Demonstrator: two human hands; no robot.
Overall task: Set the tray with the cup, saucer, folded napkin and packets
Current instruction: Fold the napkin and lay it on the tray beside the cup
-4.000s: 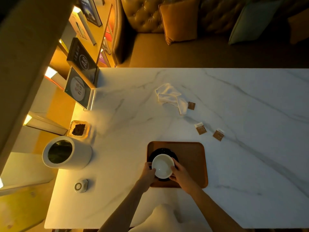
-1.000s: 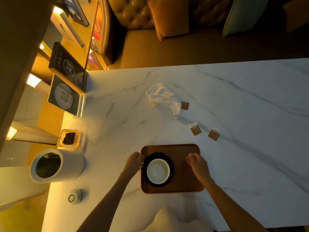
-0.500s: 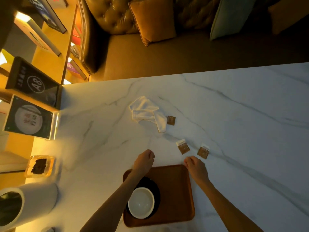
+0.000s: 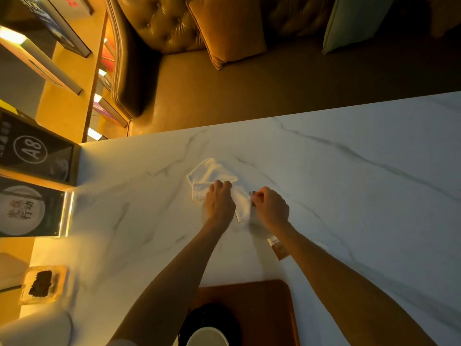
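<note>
A crumpled white napkin lies mid-table. My left hand rests on it with fingers curled into the cloth. My right hand pinches the napkin's right edge, and a small brown packet shows at its fingertips. A second packet peeks out beside my right forearm, which hides any other packets. Near the front edge sits the wooden tray. On the tray's left half a black saucer carries the white cup.
A black A8 sign and an acrylic menu stand line the table's left side. A glass dish with dark contents and a white cylinder sit front left. A leather sofa with cushions runs beyond the far edge.
Both hands left the tray and reached forward to the napkin, where they now close on it. The view tilted forward, so the tray with cup and saucer slid to the bottom edge.
</note>
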